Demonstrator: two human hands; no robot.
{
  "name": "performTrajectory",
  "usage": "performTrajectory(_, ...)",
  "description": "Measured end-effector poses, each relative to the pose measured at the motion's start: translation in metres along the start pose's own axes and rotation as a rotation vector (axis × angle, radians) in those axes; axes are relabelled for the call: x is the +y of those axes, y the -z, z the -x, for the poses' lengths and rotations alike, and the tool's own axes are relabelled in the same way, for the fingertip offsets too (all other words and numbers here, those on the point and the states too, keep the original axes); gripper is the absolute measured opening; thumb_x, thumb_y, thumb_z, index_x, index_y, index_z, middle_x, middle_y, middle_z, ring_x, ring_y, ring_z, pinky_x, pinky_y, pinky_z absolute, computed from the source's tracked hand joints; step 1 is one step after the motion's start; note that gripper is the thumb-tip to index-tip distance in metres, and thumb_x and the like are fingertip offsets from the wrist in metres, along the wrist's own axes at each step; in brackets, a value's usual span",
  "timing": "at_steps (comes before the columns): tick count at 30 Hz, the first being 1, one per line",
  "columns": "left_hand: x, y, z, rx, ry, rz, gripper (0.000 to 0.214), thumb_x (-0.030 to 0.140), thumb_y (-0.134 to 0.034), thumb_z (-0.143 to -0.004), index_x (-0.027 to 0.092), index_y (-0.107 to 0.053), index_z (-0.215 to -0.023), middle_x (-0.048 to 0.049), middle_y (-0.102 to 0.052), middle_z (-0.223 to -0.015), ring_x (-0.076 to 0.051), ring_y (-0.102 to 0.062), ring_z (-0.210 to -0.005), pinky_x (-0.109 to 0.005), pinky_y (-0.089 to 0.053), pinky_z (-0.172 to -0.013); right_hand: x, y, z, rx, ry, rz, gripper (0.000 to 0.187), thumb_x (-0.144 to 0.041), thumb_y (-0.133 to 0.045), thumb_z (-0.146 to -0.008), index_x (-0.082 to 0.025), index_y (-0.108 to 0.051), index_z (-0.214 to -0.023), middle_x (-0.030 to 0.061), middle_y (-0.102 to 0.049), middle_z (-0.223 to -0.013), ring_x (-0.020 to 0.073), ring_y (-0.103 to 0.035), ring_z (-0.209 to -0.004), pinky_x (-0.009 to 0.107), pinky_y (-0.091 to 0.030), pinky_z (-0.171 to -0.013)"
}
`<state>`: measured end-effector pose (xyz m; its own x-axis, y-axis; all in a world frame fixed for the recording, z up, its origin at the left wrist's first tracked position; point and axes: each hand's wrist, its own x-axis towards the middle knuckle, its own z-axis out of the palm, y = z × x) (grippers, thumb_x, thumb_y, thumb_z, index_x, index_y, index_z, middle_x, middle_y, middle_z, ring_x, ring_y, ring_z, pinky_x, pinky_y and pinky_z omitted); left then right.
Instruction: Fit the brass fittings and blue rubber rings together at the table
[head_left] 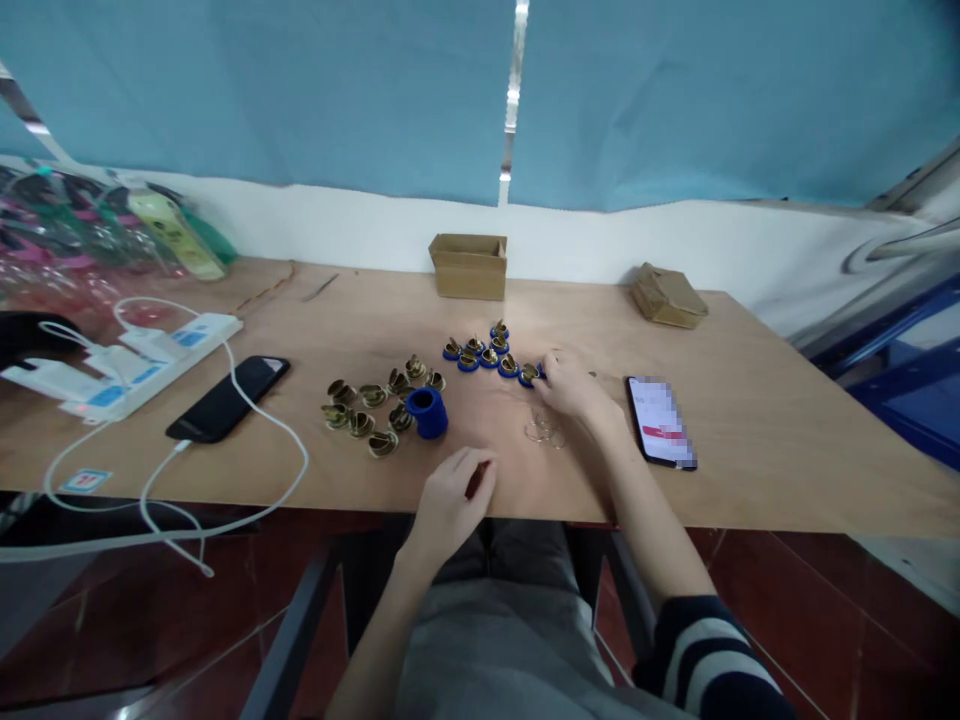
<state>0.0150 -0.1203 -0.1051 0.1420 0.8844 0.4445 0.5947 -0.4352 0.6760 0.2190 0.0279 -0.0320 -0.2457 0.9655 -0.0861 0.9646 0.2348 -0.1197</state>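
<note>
Lying in a row on the surface (750, 480), brass pieces (487, 357) are judged light, stiff, smooth; best pinched at the blue rim. The end piece (529, 374) is pinched by the right hand (571, 388). The left hand (452, 492) is curled; contents cannot be told.

Light is soft, even and fairly bright, with a cool cast from the blue curtain (300, 90). The wooden tabletop (787, 440) is evenly lit; the brass-coloured parts (367, 405) throw only faint shadows. A metal strip (513, 90) glints. The red floor (112, 640) beneath is dim. Wide-angle distortion bows the edges, corners look soft, and 1 phone screen (661, 422) is pixelated
</note>
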Motion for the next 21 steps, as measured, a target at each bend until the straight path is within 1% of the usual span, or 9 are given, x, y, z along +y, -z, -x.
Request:
performTrajectory(3, -0.003, -0.002, 0.004, 0.015, 0.028, 0.022, 0.012, 0.019, -0.055, -0.098, 0.020, -0.067, -0.099, -0.0048, -0.073, -0.091, -0.019, -0.071, -0.087, -0.031, -0.056, -0.079, 0.007, -0.007, -0.016, -0.003, 0.064, -0.010, 0.025, -0.033, -0.048, -0.105, -0.013, -0.059, -0.116, 0.0206, -0.073, -0.117, 0.0296, -0.067, -0.105, 0.032, -0.043, -0.080)
performTrajectory(6, -0.006, 0.002, 0.006, 0.033, 0.068, 0.052, 0.013, 0.021, -0.055, -0.098, 0.021, -0.068, -0.101, -0.0043, -0.074, -0.092, -0.019, -0.071, -0.086, -0.030, -0.057, -0.079, 0.011, -0.011, -0.024, -0.006, 0.118, -0.023, 0.022, -0.028, -0.044, -0.106, -0.015, -0.061, -0.112, 0.0165, -0.075, -0.108, 0.0265, -0.067, -0.095, 0.030, -0.041, -0.077)
performTrajectory(10, -0.007, 0.005, 0.006, 0.068, 0.164, 0.157, 0.014, 0.025, -0.058, -0.098, 0.022, -0.071, -0.100, -0.0038, -0.076, -0.094, -0.017, -0.073, -0.086, -0.030, -0.058, -0.080, 0.013, -0.002, -0.014, 0.034, 0.173, -0.036, 0.018, -0.023, -0.045, -0.104, -0.017, -0.062, -0.099, 0.0148, -0.073, -0.104, 0.0244, -0.064, -0.093, 0.030, -0.039, -0.076)
performTrajectory(12, -0.004, 0.002, 0.004, 0.093, 0.259, 0.295, 0.015, 0.030, -0.060, -0.097, 0.022, -0.072, -0.102, -0.0050, -0.077, -0.097, -0.018, -0.074, -0.089, -0.029, -0.060, -0.080, 0.011, 0.010, 0.003, 0.055, 0.217, -0.069, 0.016, -0.023, -0.050, -0.102, -0.019, -0.060, -0.092, 0.0103, -0.072, -0.095, 0.0217, -0.062, -0.087, 0.029, -0.038, -0.075)
performTrajectory(13, -0.001, -0.001, 0.002, 0.111, 0.324, 0.391, 0.018, 0.034, -0.063, -0.096, 0.021, -0.071, -0.106, -0.0062, -0.078, -0.100, -0.019, -0.075, -0.091, -0.030, -0.061, -0.081, 0.008, 0.015, 0.014, 0.085, 0.256, -0.136, 0.016, -0.022, -0.052, -0.101, -0.019, -0.059, -0.088, 0.0074, -0.070, -0.087, 0.0201, -0.061, -0.081, 0.028, -0.038, -0.072)
performTrajectory(16, 0.013, -0.008, -0.003, 0.178, 0.537, 0.704, 0.040, 0.042, -0.071, -0.090, 0.018, -0.066, -0.121, -0.0104, -0.079, -0.106, -0.022, -0.078, -0.094, -0.034, -0.064, -0.085, -0.005, 0.025, 0.055, 0.139, 0.348, -0.384, 0.022, -0.024, -0.054, -0.100, -0.021, -0.054, -0.079, -0.0015, -0.059, -0.067, 0.0153, -0.053, -0.063, 0.027, -0.035, -0.064)
performTrajectory(18, 0.024, -0.011, -0.006, 0.157, 0.621, 0.871, 0.051, 0.045, -0.076, -0.085, 0.016, -0.064, -0.125, -0.0118, -0.080, -0.105, -0.024, -0.079, -0.091, -0.038, -0.066, -0.085, -0.017, 0.021, 0.083, 0.160, 0.367, -0.552, 0.022, -0.027, -0.055, -0.100, -0.022, -0.055, -0.079, -0.0039, -0.055, -0.064, 0.0137, -0.050, -0.058, 0.027, -0.036, -0.061)
performTrajectory(19, 0.029, -0.011, -0.007, 0.120, 0.633, 0.939, 0.053, 0.047, -0.077, -0.084, 0.015, -0.065, -0.124, -0.0125, -0.080, -0.105, -0.025, -0.079, -0.091, -0.039, -0.066, -0.085, -0.023, 0.016, 0.096, 0.179, 0.354, -0.614, 0.021, -0.030, -0.056, -0.100, -0.022, -0.057, -0.081, -0.0044, -0.054, -0.063, 0.0135, -0.048, -0.057, 0.027, -0.036, -0.059)
performTrajectory(21, 0.038, -0.010, -0.006, 0.046, 0.615, 1.021, 0.051, 0.048, -0.078, -0.083, 0.015, -0.068, -0.121, -0.0138, -0.079, -0.109, -0.027, -0.078, -0.097, -0.041, -0.066, -0.088, -0.035, 0.001, 0.118, 0.156, 0.342, -0.737, 0.017, -0.031, -0.057, -0.101, -0.023, -0.060, -0.087, -0.0052, -0.052, -0.063, 0.0130, -0.047, -0.057, 0.026, -0.037, -0.058)
